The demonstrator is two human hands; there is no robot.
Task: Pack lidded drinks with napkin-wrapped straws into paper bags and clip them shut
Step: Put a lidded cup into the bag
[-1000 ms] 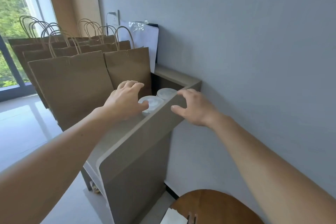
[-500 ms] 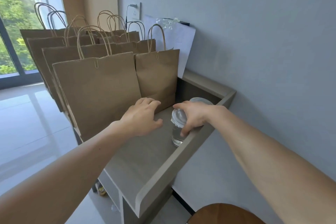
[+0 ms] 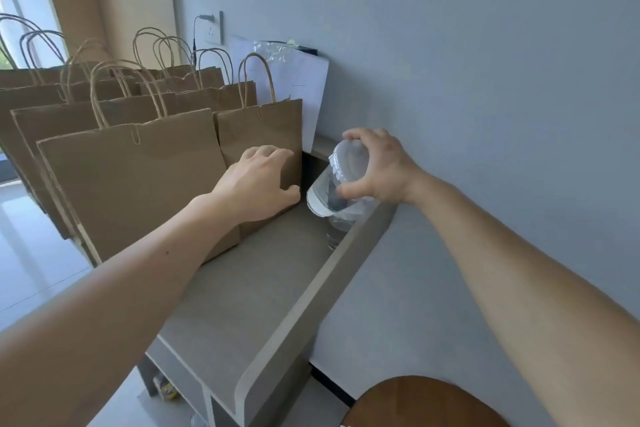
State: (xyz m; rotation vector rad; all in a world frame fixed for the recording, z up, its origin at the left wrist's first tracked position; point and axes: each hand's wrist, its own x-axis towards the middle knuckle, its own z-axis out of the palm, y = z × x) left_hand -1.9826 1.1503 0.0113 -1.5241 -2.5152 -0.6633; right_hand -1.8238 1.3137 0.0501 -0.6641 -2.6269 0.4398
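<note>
The clear lidded cup is off the shelf and tilted, held at the far end between the last paper bag and the wall. My right hand is wrapped round it from the wall side, fingers over the top and thumb across the front. More clear plastic shows just below, behind the shelf's raised edge. It may be a second cup, but I cannot tell where one ends and the other begins.

My left hand lies against the face of that bag, fingers loosely bent and gripping nothing.

I judge this to be the fetch. Before carrying the cup I would bring it upright, since a tilted drink tests its lid. I would lift it straight up past the raised edge, so it knocks neither the plastic beneath nor the bag. The bags standing in the row look clipped at the top, so I would need an open one for this cup.
</note>
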